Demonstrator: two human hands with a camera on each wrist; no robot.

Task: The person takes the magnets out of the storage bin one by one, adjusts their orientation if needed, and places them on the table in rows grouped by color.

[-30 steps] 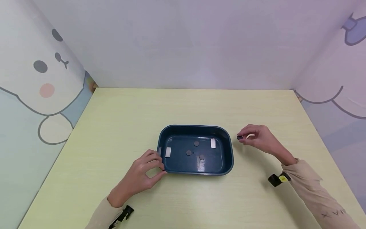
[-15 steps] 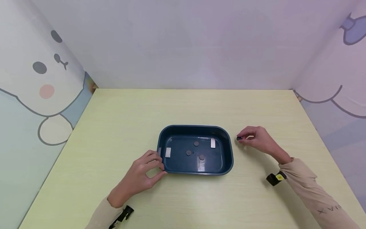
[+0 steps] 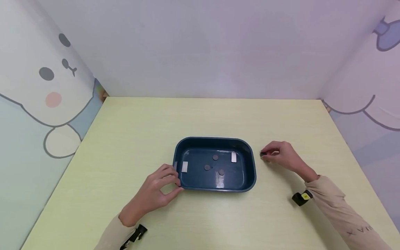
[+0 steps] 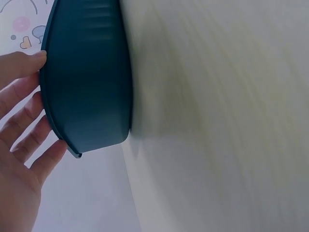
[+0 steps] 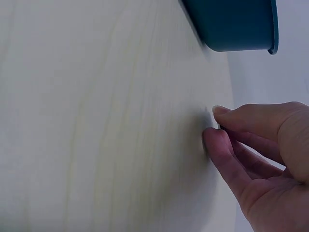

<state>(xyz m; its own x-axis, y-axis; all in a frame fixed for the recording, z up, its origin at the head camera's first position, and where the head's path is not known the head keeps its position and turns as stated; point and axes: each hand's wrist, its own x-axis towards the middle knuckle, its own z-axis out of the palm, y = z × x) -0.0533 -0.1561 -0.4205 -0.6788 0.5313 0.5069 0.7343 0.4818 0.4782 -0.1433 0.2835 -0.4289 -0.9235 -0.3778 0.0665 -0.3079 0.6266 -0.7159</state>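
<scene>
A dark blue-green plastic tub [image 3: 200, 181] stands on the table. Its left front rim is held by my left hand [image 3: 157, 187], thumb and fingertips along the edge, as the left wrist view also shows [image 4: 21, 111]. To the right of the tub, low over the table, my right hand [image 3: 282, 156] pinches a small dark round piece [image 3: 263, 153] between thumb and fingers. In the right wrist view only a dark sliver of that piece [image 5: 221, 127] shows; the fingers hide the rest. Lying on the tub's floor are three grey discs [image 3: 207, 167] and two whitish rectangles [image 3: 233, 157].
The pale wood-grain table [image 3: 131, 139] reaches back to a plain wall [image 3: 206, 52]. Side walls with cartoon drawings [image 3: 53, 100] flank it. Each wrist carries a black strapped device, the right one [image 3: 301, 198] with a yellow mark.
My right hand has sunk a little toward the table, still pinching the dark piece. The left hand keeps its hold on the tub, and the tub's contents look the same.
</scene>
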